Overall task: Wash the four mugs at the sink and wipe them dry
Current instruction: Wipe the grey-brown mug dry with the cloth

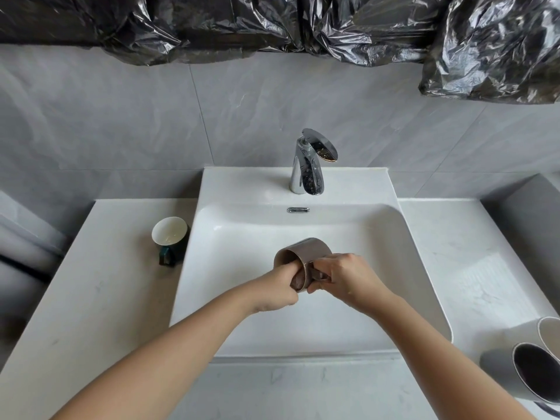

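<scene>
Head-camera view looks down on a white rectangular ceramic sink (394, 237) set into a pale marble-patterned countertop (91, 298), with both bare forearms reaching in from the bottom edge. Over the middle of the basin the person holds a brown glazed ceramic mug (306, 253) tipped on its side, its mouth facing left and toward the camera. The right hand (342, 278) is closed around the mug's handle, fingers curled through and over it. The left hand (274, 287) is clenched at the rim, its fingertips tucked inside the mouth of the mug (whether they press a cloth or only the wall cannot be told). A chrome single-lever faucet (309, 165) stands at the back of the sink, its lever raised and swung right; no stream of water can be made out beneath it. On the counter just left of the basin sits a dark green mug with a cream-white interior (169, 237), upright, handle pointing toward the camera. At the right edge of the counter, near the front corner, lie two more mugs on their sides, touching or nearly so: a grey mug with a dark interior (527, 377) and, behind it, a pale off-white mug (545, 331), partly cut off by the frame. Crumpled black plastic sheeting (272, 22) hangs over the grey tiled wall (121, 116) above.
</scene>
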`<state>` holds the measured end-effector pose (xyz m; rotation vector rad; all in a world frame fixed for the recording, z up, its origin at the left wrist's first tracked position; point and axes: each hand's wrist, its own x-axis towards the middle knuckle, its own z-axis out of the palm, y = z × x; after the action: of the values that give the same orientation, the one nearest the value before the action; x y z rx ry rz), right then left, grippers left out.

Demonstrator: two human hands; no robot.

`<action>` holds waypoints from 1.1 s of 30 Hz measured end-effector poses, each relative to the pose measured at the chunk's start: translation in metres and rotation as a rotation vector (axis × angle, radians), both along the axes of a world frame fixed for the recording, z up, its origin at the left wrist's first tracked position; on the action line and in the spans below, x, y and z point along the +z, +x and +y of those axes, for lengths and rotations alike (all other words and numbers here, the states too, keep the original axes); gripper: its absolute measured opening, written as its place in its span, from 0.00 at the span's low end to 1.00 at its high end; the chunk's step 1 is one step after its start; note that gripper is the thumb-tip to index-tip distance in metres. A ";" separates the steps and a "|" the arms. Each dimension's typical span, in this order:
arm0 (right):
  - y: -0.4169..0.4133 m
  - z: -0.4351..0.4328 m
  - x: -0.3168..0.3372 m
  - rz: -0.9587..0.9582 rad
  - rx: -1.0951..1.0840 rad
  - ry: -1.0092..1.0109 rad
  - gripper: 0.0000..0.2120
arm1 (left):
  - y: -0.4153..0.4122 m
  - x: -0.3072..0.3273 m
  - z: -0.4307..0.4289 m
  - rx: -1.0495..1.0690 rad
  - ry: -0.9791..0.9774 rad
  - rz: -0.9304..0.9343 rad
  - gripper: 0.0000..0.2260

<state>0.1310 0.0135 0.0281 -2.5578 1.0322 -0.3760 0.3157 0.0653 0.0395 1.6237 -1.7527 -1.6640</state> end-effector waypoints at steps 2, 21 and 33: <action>0.000 0.000 -0.005 -0.013 0.007 -0.032 0.14 | 0.001 0.001 0.002 0.128 0.071 0.236 0.14; 0.005 0.025 -0.010 -0.406 -0.327 0.313 0.20 | 0.003 -0.009 -0.001 0.645 -0.077 0.278 0.10; 0.021 0.013 -0.010 -0.987 -0.477 1.376 0.27 | 0.004 0.006 0.006 0.064 -0.134 0.141 0.21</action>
<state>0.1522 0.0265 0.0181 -0.7226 0.9144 -0.6306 0.3196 0.0712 0.0454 1.4519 -1.6865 -1.5565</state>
